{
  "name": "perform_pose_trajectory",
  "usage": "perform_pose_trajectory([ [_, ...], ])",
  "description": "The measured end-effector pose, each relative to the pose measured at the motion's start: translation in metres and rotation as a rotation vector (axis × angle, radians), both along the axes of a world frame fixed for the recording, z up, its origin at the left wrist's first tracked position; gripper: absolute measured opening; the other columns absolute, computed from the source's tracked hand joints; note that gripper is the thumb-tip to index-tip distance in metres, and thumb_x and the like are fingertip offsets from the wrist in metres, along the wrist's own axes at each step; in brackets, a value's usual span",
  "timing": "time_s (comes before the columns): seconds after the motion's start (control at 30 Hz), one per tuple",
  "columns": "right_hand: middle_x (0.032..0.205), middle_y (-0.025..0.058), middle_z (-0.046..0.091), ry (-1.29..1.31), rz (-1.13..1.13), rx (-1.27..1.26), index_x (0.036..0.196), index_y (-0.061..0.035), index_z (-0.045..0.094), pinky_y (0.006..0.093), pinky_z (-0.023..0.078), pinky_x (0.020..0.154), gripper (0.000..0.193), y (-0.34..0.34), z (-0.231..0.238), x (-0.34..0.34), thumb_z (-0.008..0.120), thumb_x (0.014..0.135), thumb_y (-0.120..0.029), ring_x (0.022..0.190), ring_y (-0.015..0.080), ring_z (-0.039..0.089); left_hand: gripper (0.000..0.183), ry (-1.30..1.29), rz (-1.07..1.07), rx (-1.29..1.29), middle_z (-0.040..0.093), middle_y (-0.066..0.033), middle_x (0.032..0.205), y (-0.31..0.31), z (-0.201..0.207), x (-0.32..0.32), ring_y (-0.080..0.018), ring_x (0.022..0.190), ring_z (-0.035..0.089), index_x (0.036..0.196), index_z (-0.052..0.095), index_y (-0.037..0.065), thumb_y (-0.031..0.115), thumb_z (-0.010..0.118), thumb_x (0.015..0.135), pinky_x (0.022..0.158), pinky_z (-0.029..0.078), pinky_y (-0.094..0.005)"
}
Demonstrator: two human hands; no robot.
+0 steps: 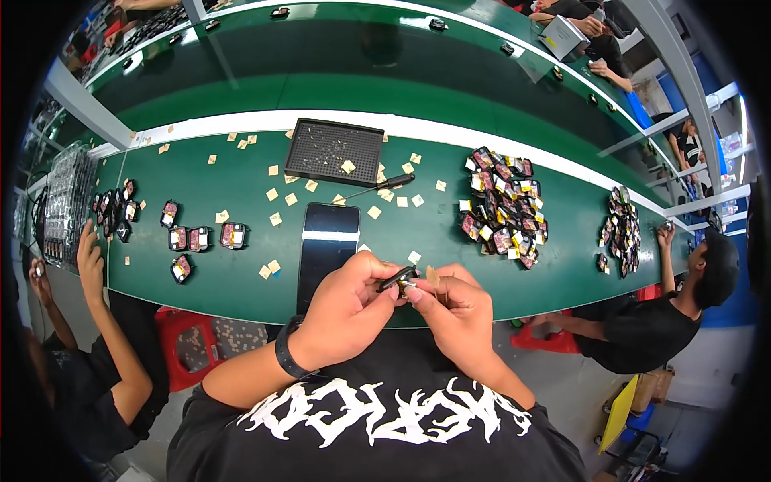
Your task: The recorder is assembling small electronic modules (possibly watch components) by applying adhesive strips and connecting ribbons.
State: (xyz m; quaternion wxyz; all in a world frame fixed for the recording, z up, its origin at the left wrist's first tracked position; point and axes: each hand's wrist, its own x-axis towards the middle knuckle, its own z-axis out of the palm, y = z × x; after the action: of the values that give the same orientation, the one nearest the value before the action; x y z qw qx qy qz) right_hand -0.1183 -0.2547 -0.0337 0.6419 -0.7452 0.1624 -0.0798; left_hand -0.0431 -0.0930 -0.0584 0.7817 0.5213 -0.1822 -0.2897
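Looking down, I see the green bench (241, 241) first, then the black phone (328, 241) lying flat by its near edge. Just before it my left hand (347, 307) pinches a small dark part (396, 279) (held in the air), while my right hand (454, 309) grips a tiny tan sticker (433, 275).

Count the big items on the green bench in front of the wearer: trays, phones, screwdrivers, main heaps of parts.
Black perforated tray: 1
Dark phone: 1
Screwdriver: 1
Heaps of small parts, one central, one far right: 2
Total: 5
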Motion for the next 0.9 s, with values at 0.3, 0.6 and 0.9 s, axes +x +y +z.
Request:
perform_pose_trajectory([
  [0.3, 0.082, 0.0055, 0.061, -0.096, 0.024, -0.377, 0.095, 0.0014, 0.077, 0.0260, 0.043, 0.055, 0.011, -0.001, 0.010, -0.002, 0.079, 0.084, -0.002, 0.066, 0.0100, 0.055, 0.021, -0.019, -0.089, 0.002, 0.056, -0.0184, 0.133, 0.006, 0.002, -0.003, -0.0232, 0.125, 0.058, 0.120, 0.047, -0.002, -0.009, 0.046, 0.100, 0.108, 0.050, -0.0397],
  [0.6, 0.081, 0.0080, 0.063, -0.125, 0.086, -0.336, 0.091, 0.0030, 0.074, 0.0276, 0.044, 0.056, 0.009, 0.003, 0.001, -0.001, 0.078, 0.084, -0.001, 0.066, 0.0146, 0.057, 0.019, 0.111, -0.127, 0.050, 0.055, -0.0205, 0.136, 0.010, 0.001, -0.002, -0.0234, 0.125, 0.058, 0.121, 0.046, -0.003, -0.007, 0.044, 0.102, 0.107, 0.051, -0.0400],
  [0.9, 0.096, 0.0030, 0.059, 0.114, 0.003, 0.511, 0.105, 0.0086, 0.064, 0.0163, 0.044, 0.060, 0.023, 0.001, -0.002, 0.006, 0.077, 0.086, 0.003, 0.068, 0.0026, 0.053, 0.015, 0.057, -0.130, -0.008, 0.063, -0.0111, 0.117, 0.016, 0.002, -0.005, -0.0127, 0.107, 0.065, 0.117, 0.051, -0.005, -0.004, 0.050, 0.102, 0.095, 0.056, -0.0295],
])
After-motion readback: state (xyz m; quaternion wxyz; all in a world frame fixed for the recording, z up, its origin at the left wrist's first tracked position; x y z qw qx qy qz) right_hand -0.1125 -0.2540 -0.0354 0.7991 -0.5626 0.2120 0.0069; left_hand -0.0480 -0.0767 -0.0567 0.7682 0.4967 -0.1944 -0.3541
